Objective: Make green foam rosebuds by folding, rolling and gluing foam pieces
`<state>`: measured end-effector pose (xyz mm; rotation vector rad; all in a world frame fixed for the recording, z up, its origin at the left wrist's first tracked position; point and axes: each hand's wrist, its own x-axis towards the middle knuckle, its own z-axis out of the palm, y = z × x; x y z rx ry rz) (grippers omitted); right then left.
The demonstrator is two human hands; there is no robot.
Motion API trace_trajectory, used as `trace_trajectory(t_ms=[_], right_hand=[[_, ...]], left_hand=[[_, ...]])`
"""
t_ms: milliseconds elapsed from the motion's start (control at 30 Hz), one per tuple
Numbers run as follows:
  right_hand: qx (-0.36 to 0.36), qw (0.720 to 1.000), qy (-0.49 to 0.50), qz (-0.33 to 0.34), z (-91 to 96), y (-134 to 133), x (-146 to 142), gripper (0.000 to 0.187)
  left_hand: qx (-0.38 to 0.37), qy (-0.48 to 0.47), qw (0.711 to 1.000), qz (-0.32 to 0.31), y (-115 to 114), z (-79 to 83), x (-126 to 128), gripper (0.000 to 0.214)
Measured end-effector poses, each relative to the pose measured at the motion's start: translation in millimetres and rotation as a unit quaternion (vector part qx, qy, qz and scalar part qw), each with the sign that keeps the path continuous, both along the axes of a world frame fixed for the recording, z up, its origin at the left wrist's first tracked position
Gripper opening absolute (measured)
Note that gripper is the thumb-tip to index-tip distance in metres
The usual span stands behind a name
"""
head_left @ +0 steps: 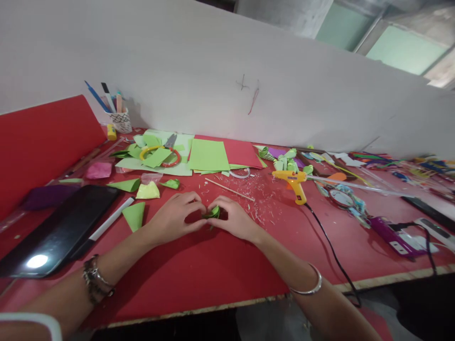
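Both forearms enter from the near edge, the left wrist carrying a dark beaded bracelet (95, 280) and the right a plain silver bangle (310, 285). They meet over the middle of the red table (199, 284).

Left hand (174, 217) and right hand (235, 219) are drawn together, fingertips facing. Between them sits a small green paper piece (213, 212), low on the table surface. The grip of each hand is closed on it, thumb and forefinger pinching from opposite sides. Most of the piece is hidden by the fingers, so its exact form cannot be told.

Judgement: the step in hand is shaping or pressing this piece by fingertip. Any further move calls for an even pinch from both sides and light pressure, since thin paper creases easily.

Surroundings noted:
- Green paper cones (134, 215) lie left of the left hand, apart from it.
- A black tablet (60, 230) lies further left.
- A yellow glue gun (294, 183) stands right of the hands, with its black cord (330, 251) running to the table edge.
- A wooden stick (229, 189) and fine paper scraps (265, 201) lie just beyond the hands.
- A green sheet (208, 155) and scissors (170, 149) lie toward the wall.
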<state>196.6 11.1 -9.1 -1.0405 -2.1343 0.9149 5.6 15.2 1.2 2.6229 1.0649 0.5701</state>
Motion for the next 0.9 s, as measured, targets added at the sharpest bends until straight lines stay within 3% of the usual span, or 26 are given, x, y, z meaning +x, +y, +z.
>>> trace_trajectory(t_ms=[233,333,433,567,700,800,900], right_hand=[[-0.121,0.988,0.087,0.026,-2.4,-1.1,-1.7,0.023],[-0.131,0.985,0.102,0.041,-3.4,0.1,-0.4,0.026],[-0.087,0.991,0.093,0.041,-3.8,1.6,2.1,0.024],[0.05,0.999,-0.006,0.013,1.9,1.8,5.4,0.013],[0.163,0.973,-0.164,0.025,5.8,2.2,6.6,0.013],[0.185,0.954,-0.231,0.051,2.0,3.0,5.1,0.011],[0.161,0.964,-0.2,0.074,-0.5,2.4,3.3,0.008]], left_hand=[[-0.047,-0.043,0.998,-0.03,-1.1,-2.9,1.7,0.013],[-0.054,-0.051,0.997,-0.03,1.3,-5.6,0.0,0.012],[-0.033,-0.052,0.998,-0.012,3.6,-6.7,-1.6,0.015],[-0.007,-0.067,0.998,0.003,3.3,-4.9,-1.8,0.018],[-0.002,-0.061,0.998,-0.003,-0.3,-3.2,0.4,0.016],[0.001,-0.028,1.0,-0.009,-1.0,-5.9,3.1,0.015],[0.008,0.011,1.0,-0.011,0.2,-9.7,4.9,0.012]])
